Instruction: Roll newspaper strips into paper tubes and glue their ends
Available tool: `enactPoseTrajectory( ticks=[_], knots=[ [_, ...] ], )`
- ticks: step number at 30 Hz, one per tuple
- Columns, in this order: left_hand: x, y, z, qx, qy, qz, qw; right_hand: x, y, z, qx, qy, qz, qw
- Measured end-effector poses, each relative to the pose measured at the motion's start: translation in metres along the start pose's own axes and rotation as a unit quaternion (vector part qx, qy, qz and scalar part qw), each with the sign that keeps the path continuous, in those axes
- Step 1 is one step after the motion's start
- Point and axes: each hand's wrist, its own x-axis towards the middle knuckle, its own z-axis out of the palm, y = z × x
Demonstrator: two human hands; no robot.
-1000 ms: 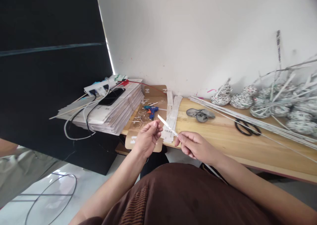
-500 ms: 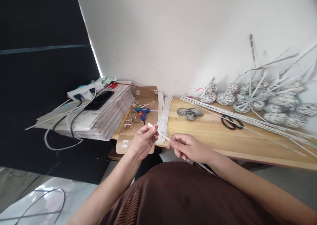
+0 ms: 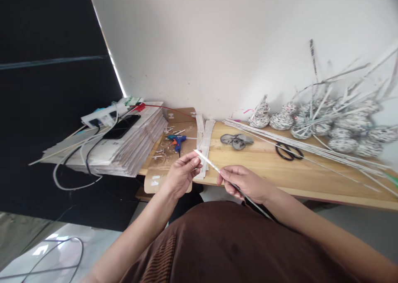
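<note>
Just off the near edge of the pale wooden table (image 3: 248, 167), a thin white rolled-paper stick (image 3: 210, 162) slants, grasped by the right hand (image 3: 241, 181); the left hand (image 3: 182, 175) curls at its tip, pinch uncertain. Long white paper sticks (image 3: 326, 153) block the right.

We see a white paper tube (image 3: 209, 162) in front of the blue, orange and teal glue gun (image 3: 180, 140). Right of the glue gun we find black scissors (image 3: 290, 151) and grey-flecked white woven bundles (image 3: 281, 120).
</note>
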Motion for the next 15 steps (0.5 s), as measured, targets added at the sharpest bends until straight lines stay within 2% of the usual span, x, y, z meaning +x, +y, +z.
enactPoseTrajectory(
  ticks=[5,11,15],
  knots=[
    [0.0,0.001,0.002,0.01,-0.012,0.011,1.0,-0.002,0.0,0.002,-0.061,-0.004,-0.003,0.998],
    [-0.003,0.0,0.001,-0.013,-0.059,0.01,0.998,0.002,0.009,0.001,0.07,-0.085,0.043,0.993],
    [-0.004,-0.002,-0.003,-0.011,-0.065,-0.013,0.998,0.003,0.011,0.001,0.09,-0.091,0.05,0.991]
  ],
)
